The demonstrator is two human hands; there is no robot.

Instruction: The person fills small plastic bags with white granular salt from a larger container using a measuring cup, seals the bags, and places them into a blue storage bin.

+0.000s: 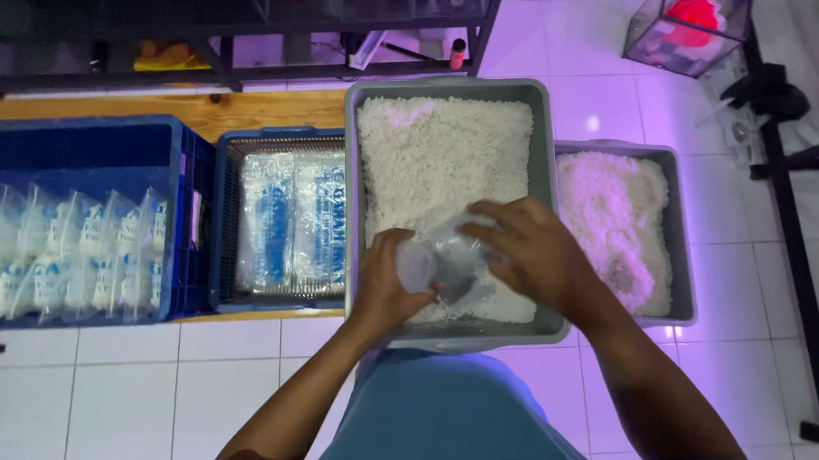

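A small clear plastic bag (446,257) sits over the near edge of the big grey tub (544,153), its long axis running left to right, mouth direction unclear. It looks thin, crumpled and see-through. The left hand (388,282) grips its left end; the right hand (534,254) pinches its right side. Two grey tubs hold white grains (440,155); two blue crates (158,147) stand left.

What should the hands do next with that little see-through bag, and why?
Probably scoop some white grains into the clear bag. Both the left hand and the right hand hold it right above the grains in the grey tub, and it looks mostly empty, while the bags in the blue crate look already filled.
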